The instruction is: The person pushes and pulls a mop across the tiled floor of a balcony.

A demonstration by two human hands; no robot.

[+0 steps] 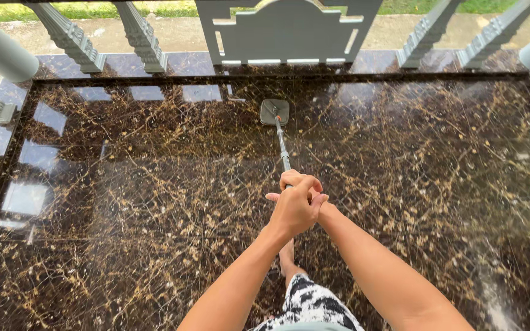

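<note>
Fingers (305,184) of both hands are wrapping tightly around the top end of a mop handle (283,147), closed fully on it with no gap showing; the left hand (294,211) is lying nearer the viewer and covering most of the grip, its thumb sticking out to the left, while the right hand (299,182) is curling around the handle just beyond it, the two hands touching and overlapping. The thin grey metal handle is running away from the hands toward the top of the view, ending at a small square grey mop head (275,111) with an orange joint; the mop head is lying flat on the floor (124,202), well ahead of the hands and close to the far edge. The floor is glossy dark brown marble veined with gold, reflecting pale patches of sky. Both bare forearms are reaching in from the bottom of the view; below them a bare foot (286,257) is standing on the marble beside black-and-white patterned shorts (311,303). Beyond the mop head a grey-white balustrade (286,30) with turned posts is lining the edge, with pavement and grass behind it.
</note>
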